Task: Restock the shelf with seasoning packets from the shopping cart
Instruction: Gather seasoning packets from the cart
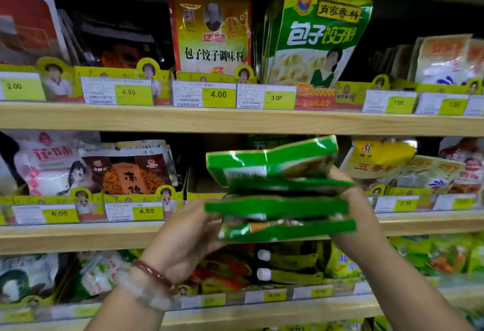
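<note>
Packets: stack of green seasoning packets (280,189) sits btwn both hands, in front of the middle shelf (78,236), approx centre frame. Left hand (183,239) is at the stack's 8 o'clock, right hand (351,199) at its 3 o'clock. Stack lies flat, several packets piled one on another, long axis running 9-to-3 across the view, edges toward the camera. Top packet bulges and tilts up at its right end; lower ones lie roughly level.

Left grip: fingers reach under and against the stack's left edge, partly hidden, wrapped round the lower packets' end. Palm faces right. Wrist carries a dark red bracelet (154,275) and a pale bead bracelet (141,294); forearm rises from 7 o'clock.

Right grip: fingers clasp the stack's right end, mostly hidden behind the packets; thumb side shows at the edge. Forearm rises from 5 o'clock.

Upper shelf (235,121), at 12 o'clock of the stack, holds an upright green dumpling-seasoning packet (319,37) w/ a yellow-red packet (212,31) just left of it. Price tags (218,94) line the shelf fronts.
</note>
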